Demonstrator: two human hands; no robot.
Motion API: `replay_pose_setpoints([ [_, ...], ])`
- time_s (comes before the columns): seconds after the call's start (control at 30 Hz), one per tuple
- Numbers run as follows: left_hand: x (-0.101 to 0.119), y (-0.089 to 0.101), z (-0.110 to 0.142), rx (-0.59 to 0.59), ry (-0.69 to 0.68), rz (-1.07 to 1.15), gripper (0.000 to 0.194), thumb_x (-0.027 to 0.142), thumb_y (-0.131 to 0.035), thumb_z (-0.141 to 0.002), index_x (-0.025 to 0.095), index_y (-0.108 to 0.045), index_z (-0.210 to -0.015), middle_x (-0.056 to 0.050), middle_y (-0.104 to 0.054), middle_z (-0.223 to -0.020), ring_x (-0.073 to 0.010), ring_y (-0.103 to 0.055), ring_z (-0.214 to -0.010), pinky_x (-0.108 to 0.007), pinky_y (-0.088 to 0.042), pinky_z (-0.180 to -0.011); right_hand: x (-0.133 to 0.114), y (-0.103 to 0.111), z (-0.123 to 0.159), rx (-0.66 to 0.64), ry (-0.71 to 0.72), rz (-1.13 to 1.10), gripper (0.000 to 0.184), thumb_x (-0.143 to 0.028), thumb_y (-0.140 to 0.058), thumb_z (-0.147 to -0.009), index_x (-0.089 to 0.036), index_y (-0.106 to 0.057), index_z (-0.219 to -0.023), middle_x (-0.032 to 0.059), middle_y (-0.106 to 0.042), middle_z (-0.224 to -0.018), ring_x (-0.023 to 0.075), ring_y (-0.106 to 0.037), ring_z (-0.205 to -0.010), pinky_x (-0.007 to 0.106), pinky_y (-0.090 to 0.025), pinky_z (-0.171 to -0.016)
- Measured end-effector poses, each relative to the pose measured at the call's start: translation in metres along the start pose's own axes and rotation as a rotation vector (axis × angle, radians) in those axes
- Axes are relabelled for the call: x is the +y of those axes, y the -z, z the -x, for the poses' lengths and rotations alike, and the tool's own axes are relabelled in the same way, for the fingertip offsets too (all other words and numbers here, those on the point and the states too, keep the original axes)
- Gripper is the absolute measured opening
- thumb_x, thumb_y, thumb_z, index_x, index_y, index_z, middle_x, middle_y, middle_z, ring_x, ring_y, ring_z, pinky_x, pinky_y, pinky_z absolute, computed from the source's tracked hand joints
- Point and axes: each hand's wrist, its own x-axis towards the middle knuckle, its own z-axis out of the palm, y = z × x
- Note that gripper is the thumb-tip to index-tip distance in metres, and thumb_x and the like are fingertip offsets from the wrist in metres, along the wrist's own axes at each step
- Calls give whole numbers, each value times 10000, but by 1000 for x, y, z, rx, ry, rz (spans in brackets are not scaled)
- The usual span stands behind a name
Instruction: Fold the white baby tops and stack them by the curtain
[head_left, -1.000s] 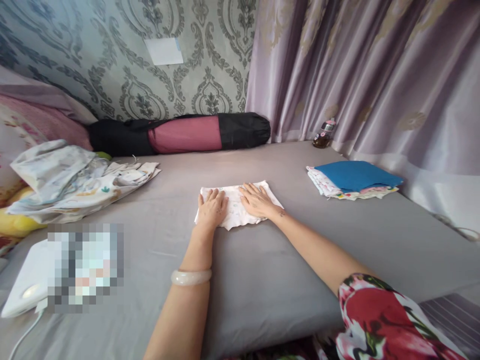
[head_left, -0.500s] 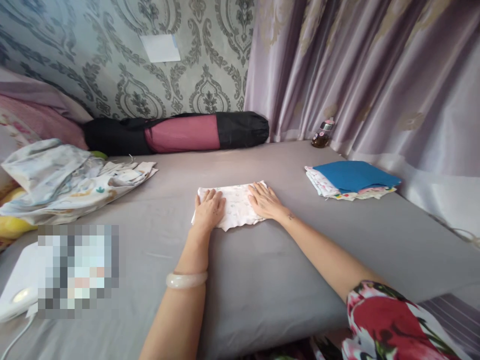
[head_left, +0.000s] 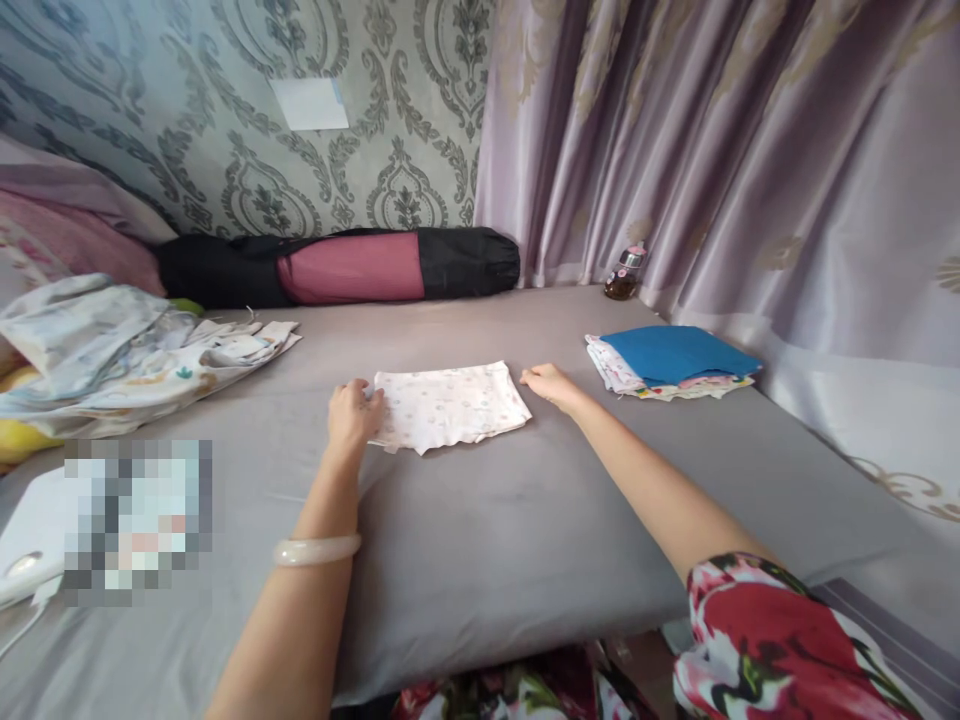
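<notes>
A folded white cloth (head_left: pixel 450 405) with a small pale print lies flat on the grey bed sheet, its near edge wavy. My left hand (head_left: pixel 352 412) is at the cloth's left edge, fingers loosely bent and apart from the thumb, which reaches the cloth's border. On the other side, my right hand (head_left: pixel 553 386) hovers just off the cloth's right edge, its fingers curled together with nothing visible in them. A pale bangle (head_left: pixel 317 550) circles my left wrist.
To the right sits a stack of folded cloths with a blue cloth (head_left: pixel 682 353) on top, a bottle (head_left: pixel 624 275) behind it. Rumpled printed fabric (head_left: pixel 150 350) lies at left, near a white device (head_left: pixel 45 520) with a cable. A black and red roll (head_left: pixel 349 266) lies along the wall.
Both hands have come off the cloth's top, the left moving to its left edge and the right past its right edge. My right fingers have curled closed. The view has shifted slightly.
</notes>
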Motion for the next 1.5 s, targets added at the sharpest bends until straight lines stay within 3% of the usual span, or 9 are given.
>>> replay_pose_setpoints([
  [0.1, -6, 8, -3, -49, 72, -18, 152, 360, -616, -683, 211, -640, -696, -142, -699, -751, -352, -671, -922, -457, -503, -879, 5, -2, 1, -8, 54, 31, 263, -302, -518, -874, -170, -744, -842, 39, -720, -801, 174, -640, -793, 219, -423, -657],
  [0.23, -3, 16, -7, -125, 142, -3, 188, 353, -685, -607, 238, -579, -503, -75, -605, -510, -313, -678, -722, -401, -523, -754, -4, -13, -2, -10, 109, 108, 268, -349, -541, -861, -180, -733, -780, 65, -716, -871, 191, -640, -877, 229, -441, -718],
  [0.4, 9, 23, -13, -322, 309, -3, 198, 334, -745, -594, 200, -602, -563, -35, -598, -493, -236, -655, -637, -301, -503, -638, -17, -18, -7, -35, 75, 84, 135, -285, -659, -768, -170, -721, -802, 119, -702, -1025, 219, -629, -998, 245, -453, -810],
  [0.6, 21, 30, -12, -413, 426, 121, 195, 276, -758, -616, 162, -601, -633, -24, -618, -552, -179, -609, -573, -242, -423, -526, -30, -10, 0, -123, 18, -88, 66, -185, -662, -762, -152, -683, -815, 25, -690, -777, 130, -611, -697, 190, -412, -577],
  [0.77, 33, 42, -13, -435, 433, 265, 229, 272, -801, -564, 167, -598, -584, 39, -490, -439, -119, -483, -478, -223, -361, -488, -32, 0, 9, -160, -35, -248, 67, -198, -645, -821, -162, -651, -877, -35, -619, -676, 69, -513, -576, 162, -328, -481],
  [0.87, 37, 50, -14, -446, 467, 322, 245, 310, -817, -547, 160, -633, -608, 27, -526, -469, -110, -478, -494, -218, -365, -500, -26, 5, 12, -211, -90, -312, 82, -209, -620, -853, -154, -635, -795, -46, -554, -577, 59, -449, -499, 169, -278, -437],
  [1.17, 32, 55, -18, -539, 416, 259, 289, 357, -775, -564, 168, -574, -479, 20, -468, -431, -89, -373, -424, -228, -256, -437, -20, 14, 27, -299, -164, -431, 185, -177, -666, -812, -152, -602, -640, -73, -432, -456, 46, -338, -422, 174, -226, -401],
  [1.33, 56, 59, -23, -469, 365, 386, 259, 372, -783, -515, 162, -667, -615, 15, -531, -495, -108, -459, -498, -223, -370, -493, -23, 30, 32, -244, -119, -468, 161, -186, -684, -782, -156, -615, -640, -84, -414, -438, 48, -324, -420, 187, -198, -395],
  [1.5, 105, 50, -21, -498, 327, 561, 323, 388, -822, -448, 165, -639, -592, 25, -521, -499, -99, -460, -518, -210, -393, -509, 1, 75, 30, -91, -80, -380, 142, -219, -677, -760, -166, -638, -634, -79, -412, -431, 60, -336, -426, 200, -217, -407],
])
